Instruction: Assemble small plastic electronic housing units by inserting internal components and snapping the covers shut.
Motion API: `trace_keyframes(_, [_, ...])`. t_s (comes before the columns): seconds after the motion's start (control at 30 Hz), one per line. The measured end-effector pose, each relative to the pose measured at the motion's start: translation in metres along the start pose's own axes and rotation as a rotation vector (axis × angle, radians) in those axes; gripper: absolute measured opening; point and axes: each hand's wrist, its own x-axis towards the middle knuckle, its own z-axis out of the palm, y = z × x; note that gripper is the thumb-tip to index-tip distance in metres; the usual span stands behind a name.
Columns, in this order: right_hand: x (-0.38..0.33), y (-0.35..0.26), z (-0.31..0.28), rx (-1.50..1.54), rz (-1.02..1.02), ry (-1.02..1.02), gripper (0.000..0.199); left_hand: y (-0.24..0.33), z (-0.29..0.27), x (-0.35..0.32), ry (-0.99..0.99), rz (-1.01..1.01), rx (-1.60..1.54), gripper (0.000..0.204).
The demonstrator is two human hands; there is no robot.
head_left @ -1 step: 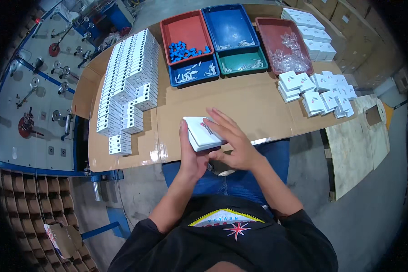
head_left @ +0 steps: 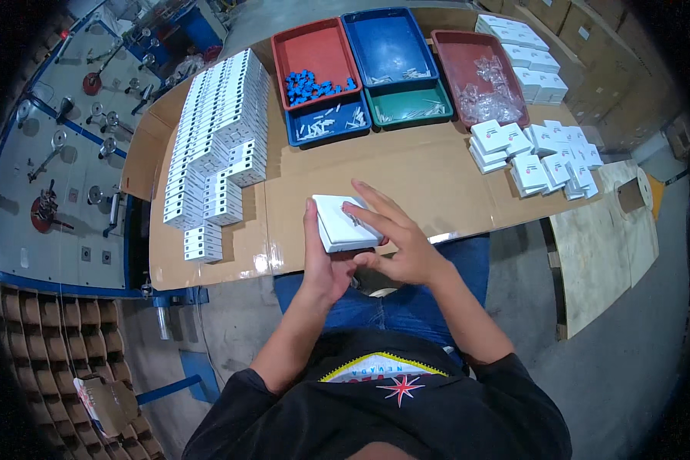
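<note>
My left hand (head_left: pixel 323 264) holds a flat white square box (head_left: pixel 342 222) from its left side and from below, just over the near edge of the cardboard-covered table (head_left: pixel 421 172). My right hand (head_left: pixel 397 239) grips the same box from the right. Its fingers are spread across the top face and its thumb is tucked under the near edge. The box is tilted slightly and sits above my lap.
Rows of stacked white boxes (head_left: pixel 218 138) fill the table's left side. At the back stand a red tray with blue parts (head_left: pixel 314 57), two blue trays (head_left: pixel 387 42), a green tray (head_left: pixel 410 103) and a dark red tray of clear bags (head_left: pixel 475 73). Loose white boxes (head_left: pixel 544 153) lie right.
</note>
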Motion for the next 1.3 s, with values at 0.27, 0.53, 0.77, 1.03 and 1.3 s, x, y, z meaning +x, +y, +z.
trace_keyframes(0.27, [-0.003,-0.007,-0.017,0.145,0.191,-0.095,0.057,0.001,-0.004,-0.012,-0.208,-0.155,-0.211,0.083])
trace_keyframes(0.53, [-0.001,-0.023,-0.018,-0.074,0.03,-0.186,0.06,-0.009,-0.03,-0.018,-0.475,-0.148,-0.47,0.073])
trace_keyframes(0.77, [0.006,-0.033,-0.016,-0.179,-0.156,-0.197,0.056,-0.01,-0.011,-0.035,-0.287,-0.031,-0.401,0.062])
trace_keyframes(1.03, [0.004,-0.036,-0.007,-0.179,-0.091,-0.134,0.049,-0.011,-0.01,-0.036,-0.297,-0.071,-0.453,0.064])
trace_keyframes(1.3, [0.001,-0.032,0.002,-0.111,-0.005,-0.065,0.043,-0.012,-0.015,-0.029,-0.342,-0.094,-0.493,0.065])
